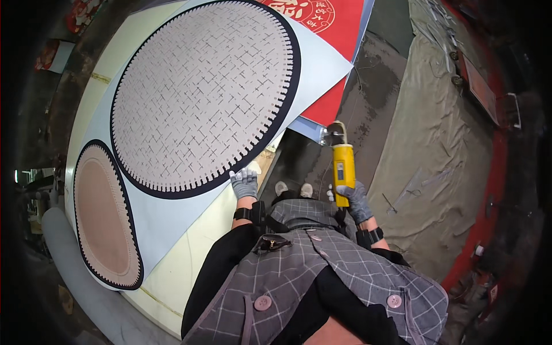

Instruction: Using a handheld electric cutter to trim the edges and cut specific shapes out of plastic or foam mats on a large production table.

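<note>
My right hand [359,202], in a grey glove, is wrapped round the lower end of a yellow handheld electric cutter [344,167]. The tool stands upright in view, its metal head toward the table's edge and a pale curved part above it. My gloved left hand [245,183] lies at the near right rim of a large round mat [201,98], fingers stretched out and white-coated tips by the dark border. That mat is pale with a crosshatch pattern and a toothed edge. Beside it on the left is a smaller oval mat [103,215], pinkish-beige with a dark border.
Under the mats are light blue sheets [172,230] on a pale table [190,259]. A red printed mat [328,109] shows beneath at the far right. Grey-green cloth [425,167] covers ground to the right, near a red cart [480,86]. A grey roll [75,270] lies along the left.
</note>
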`<state>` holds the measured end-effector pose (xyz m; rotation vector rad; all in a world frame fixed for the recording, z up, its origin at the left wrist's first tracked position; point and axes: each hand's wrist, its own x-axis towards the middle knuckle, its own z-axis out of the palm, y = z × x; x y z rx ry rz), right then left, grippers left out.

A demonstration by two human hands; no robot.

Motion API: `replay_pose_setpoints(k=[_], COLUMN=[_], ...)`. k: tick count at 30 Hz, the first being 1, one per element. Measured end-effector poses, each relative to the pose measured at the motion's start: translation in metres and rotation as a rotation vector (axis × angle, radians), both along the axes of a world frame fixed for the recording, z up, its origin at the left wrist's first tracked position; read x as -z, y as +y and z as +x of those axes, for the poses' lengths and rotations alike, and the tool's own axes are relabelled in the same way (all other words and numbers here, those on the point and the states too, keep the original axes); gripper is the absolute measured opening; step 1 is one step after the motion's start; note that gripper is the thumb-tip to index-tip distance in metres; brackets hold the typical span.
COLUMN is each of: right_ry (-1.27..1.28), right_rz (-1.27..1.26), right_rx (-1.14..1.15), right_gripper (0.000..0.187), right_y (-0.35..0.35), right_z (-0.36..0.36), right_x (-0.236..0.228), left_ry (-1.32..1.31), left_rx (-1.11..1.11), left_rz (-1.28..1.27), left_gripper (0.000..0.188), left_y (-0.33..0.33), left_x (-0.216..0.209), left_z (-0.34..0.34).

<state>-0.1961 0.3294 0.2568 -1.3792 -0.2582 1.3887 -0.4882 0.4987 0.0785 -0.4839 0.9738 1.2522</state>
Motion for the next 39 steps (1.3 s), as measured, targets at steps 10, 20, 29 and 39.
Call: replay_pose_setpoints(k=[10, 20, 29, 39], right_ry=[-0.186, -0.420, 0.113, -0.041], right_rz=[-0.107, -0.214, -0.001, -0.022], right_rx=[-0.123, -0.158, 0.165, 0.223], right_gripper=[0.037, 0.038, 0.038, 0.038], right_y=[0.053, 0.084, 0.113, 0.170], right_z=[-0.084, -0.127, -0.132, -0.090], right_x=[0.018, 0.019, 0.015, 0.022], left_ry=[-0.119, 0.047, 0.175, 0.195], left_rx=[0.337, 0.640, 0.759, 0.731], left_rz=[0.338, 0.369, 0.428, 0.457], left_gripper=[0.059, 0.061, 0.056, 0.054], left_y=[0.054, 0.043, 0.032, 0.027], left_x=[-0.049, -0.041, -0.055, -0.068], left_z=[-0.049, -0.056, -0.056, -0.059])
